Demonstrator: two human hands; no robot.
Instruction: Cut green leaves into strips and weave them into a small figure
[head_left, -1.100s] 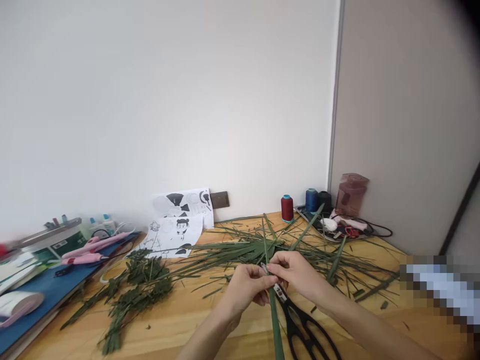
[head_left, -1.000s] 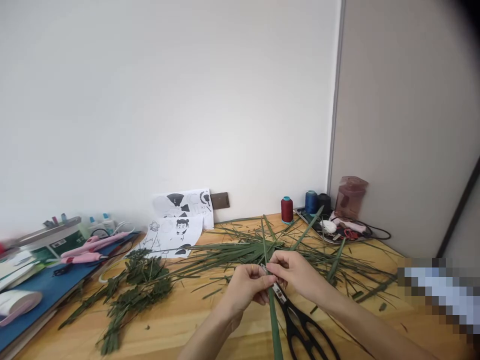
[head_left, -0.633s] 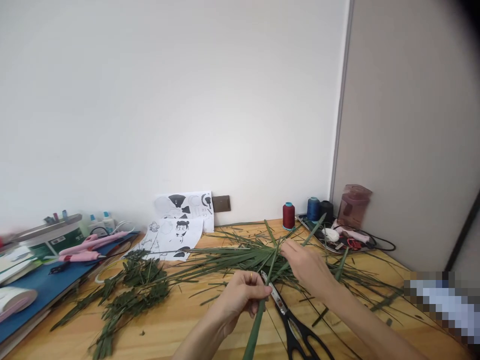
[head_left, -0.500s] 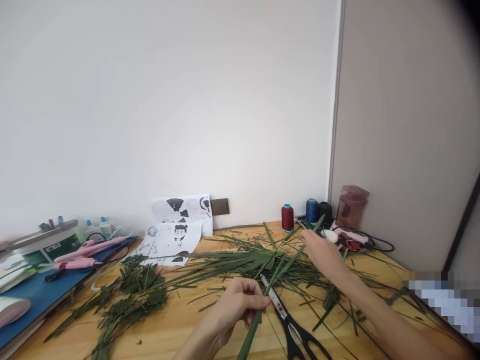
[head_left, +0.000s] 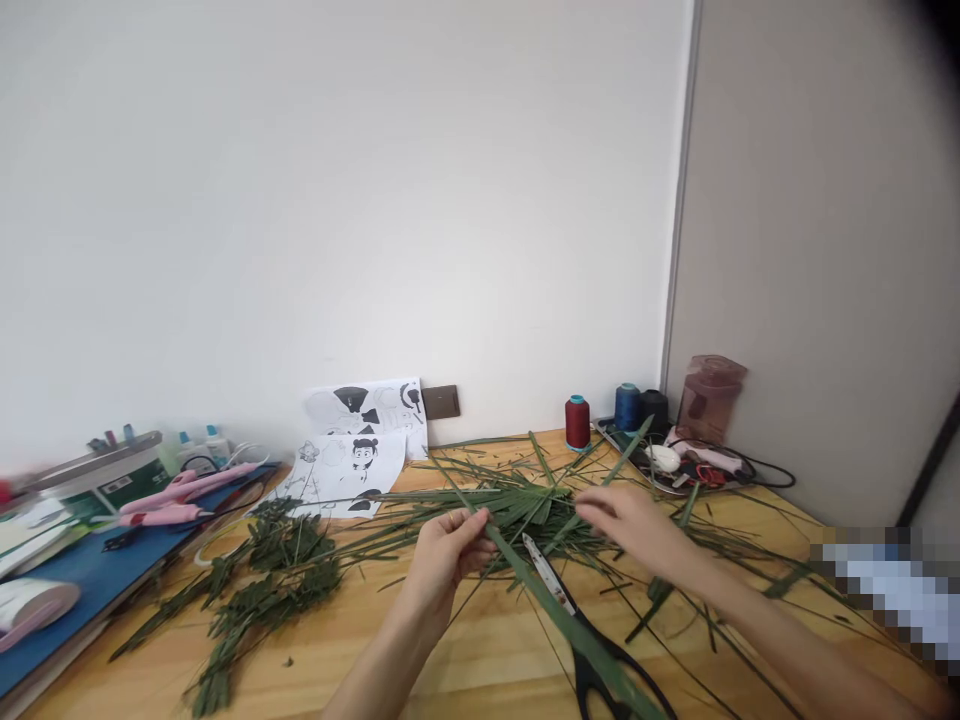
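Note:
My left hand [head_left: 454, 550] pinches a long green leaf blade [head_left: 555, 610] between thumb and fingers. The blade runs from above the fingertips down to the lower right, crossing over black-handled scissors [head_left: 547, 570] that lie on the table. My right hand [head_left: 626, 520] hovers at the right side of a pile of green leaf strips [head_left: 525, 510]. Its fingers are drawn together at the tips, and whatever they hold is hidden. Another leaf blade [head_left: 634, 440] slants behind these fingers.
Woven green leaf pieces [head_left: 285, 570] lie at left. Behind are printed drawings [head_left: 360, 460] and a red thread spool [head_left: 577, 422]. A tray [head_left: 671, 488] with a white roll stands at right. Pink glue guns [head_left: 180, 490] rest on a blue board [head_left: 127, 575].
My left hand has moved left and up, and its leaf blade now slants the other way, across the scissors. My right hand has come down and left, from the tray towards the pile.

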